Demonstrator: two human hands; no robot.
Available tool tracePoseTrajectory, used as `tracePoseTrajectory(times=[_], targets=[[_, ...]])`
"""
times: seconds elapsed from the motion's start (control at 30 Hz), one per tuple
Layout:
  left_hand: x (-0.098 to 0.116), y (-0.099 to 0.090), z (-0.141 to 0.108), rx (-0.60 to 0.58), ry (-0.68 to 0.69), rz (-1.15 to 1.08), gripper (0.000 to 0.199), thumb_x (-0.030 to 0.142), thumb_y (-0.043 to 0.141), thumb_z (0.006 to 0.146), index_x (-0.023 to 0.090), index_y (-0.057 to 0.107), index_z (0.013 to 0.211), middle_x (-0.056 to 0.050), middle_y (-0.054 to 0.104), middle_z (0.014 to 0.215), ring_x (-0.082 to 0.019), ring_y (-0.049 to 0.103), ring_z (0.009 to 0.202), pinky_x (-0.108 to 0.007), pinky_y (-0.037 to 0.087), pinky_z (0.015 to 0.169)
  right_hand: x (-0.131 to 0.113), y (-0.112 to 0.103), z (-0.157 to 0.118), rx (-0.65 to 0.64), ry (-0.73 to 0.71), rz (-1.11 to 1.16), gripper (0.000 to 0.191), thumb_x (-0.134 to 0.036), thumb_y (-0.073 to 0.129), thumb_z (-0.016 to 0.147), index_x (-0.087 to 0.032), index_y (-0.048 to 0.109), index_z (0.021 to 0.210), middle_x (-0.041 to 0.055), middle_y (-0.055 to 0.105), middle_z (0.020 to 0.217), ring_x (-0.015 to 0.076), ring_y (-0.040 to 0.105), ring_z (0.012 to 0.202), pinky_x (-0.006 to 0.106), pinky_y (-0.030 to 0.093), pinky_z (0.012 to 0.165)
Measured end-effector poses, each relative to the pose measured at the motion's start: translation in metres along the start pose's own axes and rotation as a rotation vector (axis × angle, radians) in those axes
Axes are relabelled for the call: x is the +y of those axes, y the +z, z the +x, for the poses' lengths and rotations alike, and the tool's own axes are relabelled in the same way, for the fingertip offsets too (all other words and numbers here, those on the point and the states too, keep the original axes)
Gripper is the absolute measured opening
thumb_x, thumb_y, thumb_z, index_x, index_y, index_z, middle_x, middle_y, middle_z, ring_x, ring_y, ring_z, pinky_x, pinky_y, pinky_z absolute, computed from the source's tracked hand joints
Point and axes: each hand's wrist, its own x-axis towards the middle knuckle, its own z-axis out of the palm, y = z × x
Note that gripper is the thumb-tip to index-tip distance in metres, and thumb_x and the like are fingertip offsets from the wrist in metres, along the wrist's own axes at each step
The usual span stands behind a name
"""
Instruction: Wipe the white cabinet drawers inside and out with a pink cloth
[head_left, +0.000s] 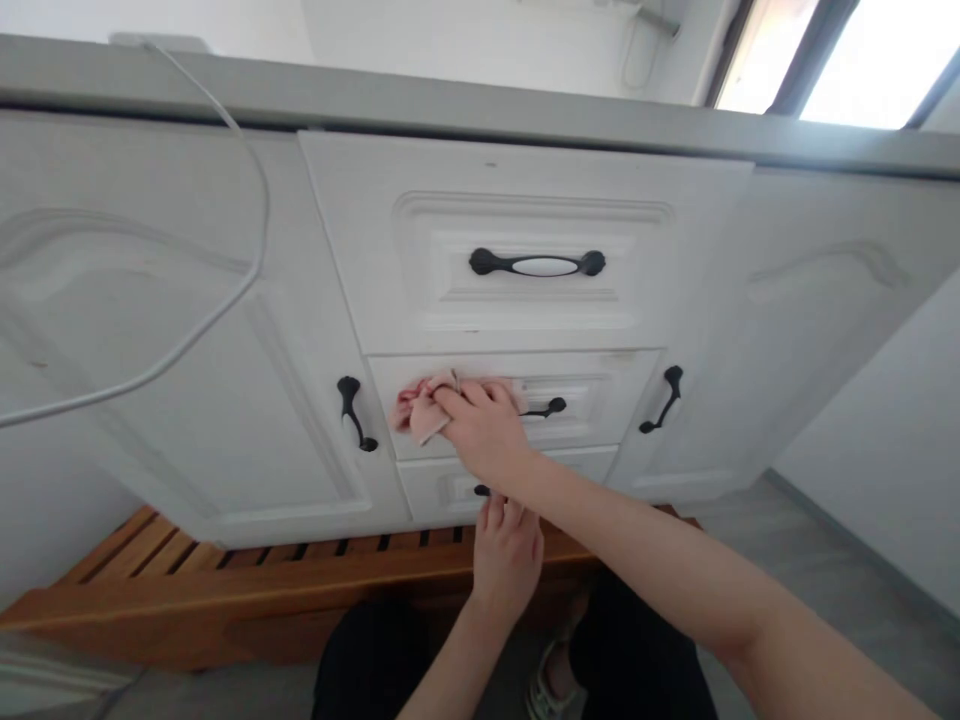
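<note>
A crumpled pink cloth (424, 408) was held in the bare right hand (489, 428) against the white panelled middle drawer (596, 425); the left hand (508, 548), its grip indiscernible, was at the black handle (481, 490) of the white bottom drawer (426, 492), above a slatted brown wooden platform (210, 612).

The right arm (660, 545) is stretched leftward across the body, the right hand (484, 425) turned back-outward with fingers bent. Below it, the left hand (506, 550) is extended forward, its fingertips partly hidden.
</note>
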Motion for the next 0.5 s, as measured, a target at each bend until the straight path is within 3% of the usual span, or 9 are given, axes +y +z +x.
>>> tracePoseTrajectory(times=[0.07,0.13,0.3,0.5], targets=[[-0.001,0.018,-0.038,-0.091,-0.015,0.005,0.049,0.015,0.061,0.086,0.025,0.063,0.133,-0.009,0.058,0.146,-0.029,0.053,0.134,-0.043,0.049,0.105,0.005,0.006,0.008,-0.069,-0.015,-0.013,0.030,-0.023,0.045,0.101,-0.025,0.069,0.121,0.0049,0.063,0.135,0.0261,0.050,0.113,0.046,0.040,0.091],[-0.004,0.033,-0.077,-0.277,-0.064,-0.037,0.051,0.016,0.056,0.088,0.027,0.060,0.138,-0.007,0.035,0.165,-0.028,0.042,0.146,-0.043,0.044,0.112,0.014,0.001,0.003,-0.109,0.021,-0.028,0.032,-0.025,0.044,0.102,-0.023,0.067,0.124,0.0066,0.063,0.133,0.0260,0.049,0.112,0.046,0.039,0.089],[-0.014,0.051,-0.150,-0.760,-0.214,-0.145,0.057,0.008,0.043,0.086,0.027,0.059,0.137,-0.002,0.008,0.172,-0.026,0.021,0.156,-0.044,0.035,0.119,0.043,-0.027,-0.032,-0.165,0.193,-0.097,0.036,-0.027,0.047,0.100,-0.020,0.064,0.131,0.0093,0.066,0.126,0.0270,0.050,0.103,0.042,0.040,0.081],[-0.038,0.067,-0.214,-1.178,-0.390,-0.125,0.062,0.001,0.049,0.072,0.024,0.064,0.127,-0.003,0.004,0.173,-0.024,0.014,0.158,-0.042,0.033,0.119,0.059,-0.034,-0.053,-0.144,0.231,-0.165,0.043,-0.019,0.048,0.096,-0.014,0.061,0.137,0.0121,0.066,0.123,0.0274,0.049,0.100,0.040,0.042,0.081]])
